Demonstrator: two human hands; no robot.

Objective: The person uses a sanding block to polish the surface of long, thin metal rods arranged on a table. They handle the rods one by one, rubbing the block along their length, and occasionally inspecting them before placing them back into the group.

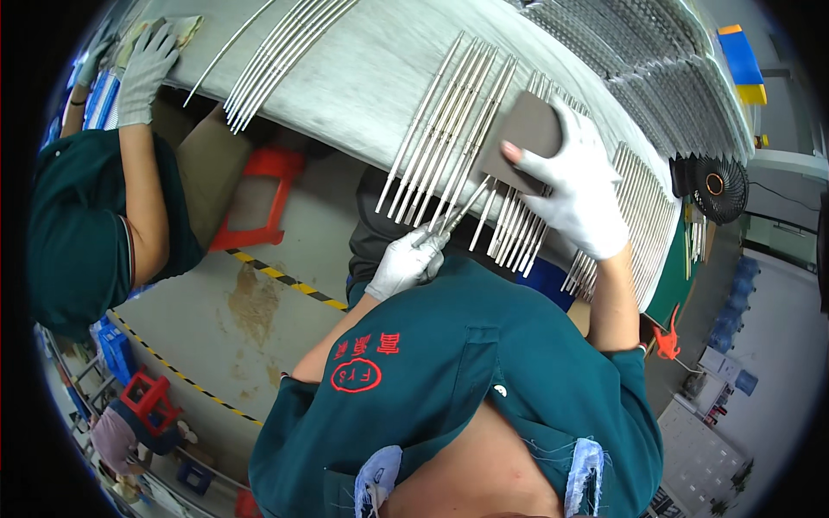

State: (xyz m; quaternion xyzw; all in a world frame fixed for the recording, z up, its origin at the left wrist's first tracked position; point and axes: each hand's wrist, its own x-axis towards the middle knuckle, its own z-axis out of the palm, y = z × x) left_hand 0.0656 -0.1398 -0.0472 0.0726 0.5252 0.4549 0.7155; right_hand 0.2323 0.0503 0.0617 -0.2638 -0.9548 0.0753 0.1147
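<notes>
My right hand, in a white glove with one fingertip bare, is closed on a flat brown-grey block. The block lies over a row of slim metal rods and hides their middles. Just left of it, my gloved left hand grips the near end of a metal rod, which slants up toward the block. Whether a second rod is in those fingers I cannot tell. Beside that hand, several more rods lie side by side, their near ends sticking out past the table edge.
On the pale cloth-covered table, more rods lie at the right and another group at the far left. Stacked clear trays stand behind. A black fan is at the right. A gloved co-worker works at left, near a red stool.
</notes>
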